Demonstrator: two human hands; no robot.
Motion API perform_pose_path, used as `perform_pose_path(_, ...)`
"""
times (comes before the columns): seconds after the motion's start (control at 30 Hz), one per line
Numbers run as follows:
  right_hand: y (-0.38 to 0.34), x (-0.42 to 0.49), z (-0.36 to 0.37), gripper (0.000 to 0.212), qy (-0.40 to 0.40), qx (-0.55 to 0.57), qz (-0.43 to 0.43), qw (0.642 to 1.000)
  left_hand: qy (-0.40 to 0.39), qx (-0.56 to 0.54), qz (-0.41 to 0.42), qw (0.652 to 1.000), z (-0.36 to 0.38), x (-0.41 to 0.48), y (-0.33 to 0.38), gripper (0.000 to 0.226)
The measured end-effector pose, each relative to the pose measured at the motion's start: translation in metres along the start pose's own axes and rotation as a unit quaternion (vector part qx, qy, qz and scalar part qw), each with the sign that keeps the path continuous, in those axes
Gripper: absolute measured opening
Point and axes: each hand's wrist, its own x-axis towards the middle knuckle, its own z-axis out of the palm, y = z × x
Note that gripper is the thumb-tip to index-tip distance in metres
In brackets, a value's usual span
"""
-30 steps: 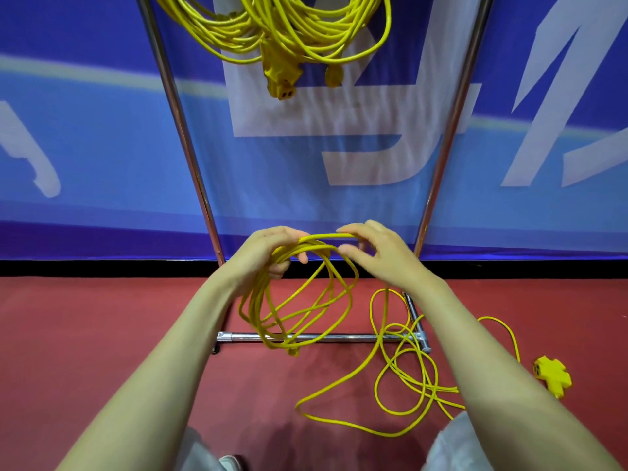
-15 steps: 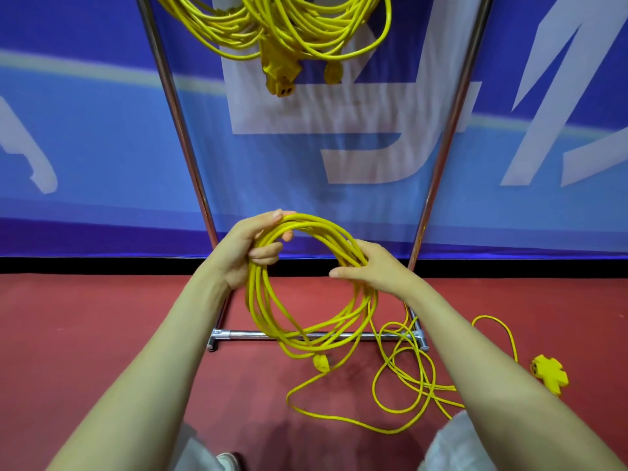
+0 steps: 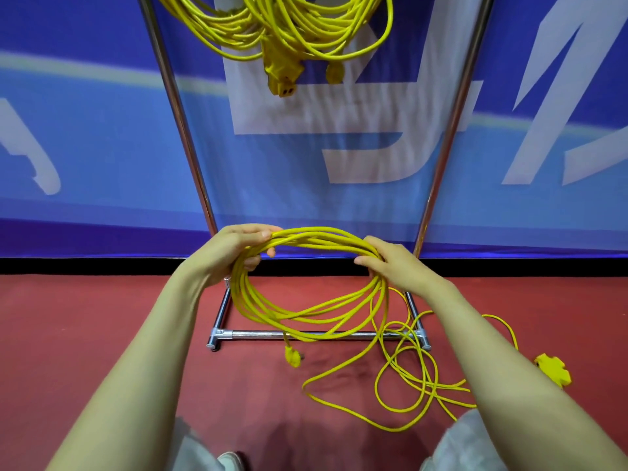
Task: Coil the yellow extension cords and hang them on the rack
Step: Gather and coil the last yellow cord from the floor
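The left hand [image 3: 234, 253] and right hand [image 3: 394, 263] are gripping the yellow extension cord coil [image 3: 319, 232] at its ten and two o'clock. Loose cord [image 3: 407, 379] is lying on the floor [image 3: 102, 334] at four o'clock, so drawing in another loop is looking next, not the rack [image 3: 306, 333].
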Motion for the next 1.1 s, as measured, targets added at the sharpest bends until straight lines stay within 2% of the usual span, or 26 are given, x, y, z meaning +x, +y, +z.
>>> perform_pose_path(0.27, 0.018, 0.004, 0.011, 0.004, 0.01, -0.047, 0.036, 0.998, -0.12, -0.07, -0.038, 0.99, 0.016, -0.001, -0.002, 0.042)
perform_pose_path(0.33, 0.019, 0.007, 0.014, 0.004, 0.018, -0.011, 0.061, 0.998, -0.11, -0.106, -0.014, 0.988, 0.023, 0.0, -0.002, 0.042)
perform_pose_path(0.43, 0.02, 0.011, 0.025, 0.021, 0.006, 0.028, 0.086, 0.996, -0.091, -0.149, 0.021, 0.984, 0.029, 0.001, 0.005, 0.038)
perform_pose_path(0.6, 0.019, 0.01, 0.039, 0.042, -0.089, 0.012, 0.07, 0.993, -0.013, -0.097, 0.057, 0.994, 0.026, 0.0, 0.016, 0.03)
perform_pose_path(0.73, 0.024, 0.01, 0.046, 0.033, -0.119, 0.035, 0.122, 0.985, 0.041, -0.077, 0.072, 0.994, 0.023, 0.001, 0.014, 0.03)
perform_pose_path(0.87, 0.028, 0.012, 0.048, 0.045, -0.118, -0.041, 0.122, 0.985, 0.038, -0.094, 0.068, 0.993, 0.019, -0.002, 0.016, 0.031)
perform_pose_path(0.97, 0.027, 0.012, 0.055, 0.054, -0.127, -0.035, 0.116, 0.984, 0.034, -0.125, 0.074, 0.989, 0.015, -0.005, 0.019, 0.032)
perform_pose_path(1.03, 0.026, 0.013, 0.058, 0.043, -0.136, -0.027, 0.123, 0.983, 0.029, -0.166, 0.074, 0.983, 0.011, -0.006, 0.018, 0.033)
perform_pose_path(1.1, 0.025, 0.014, 0.059, 0.016, -0.145, -0.024, 0.127, 0.981, 0.025, -0.203, 0.074, 0.976, 0.005, -0.006, 0.015, 0.035)
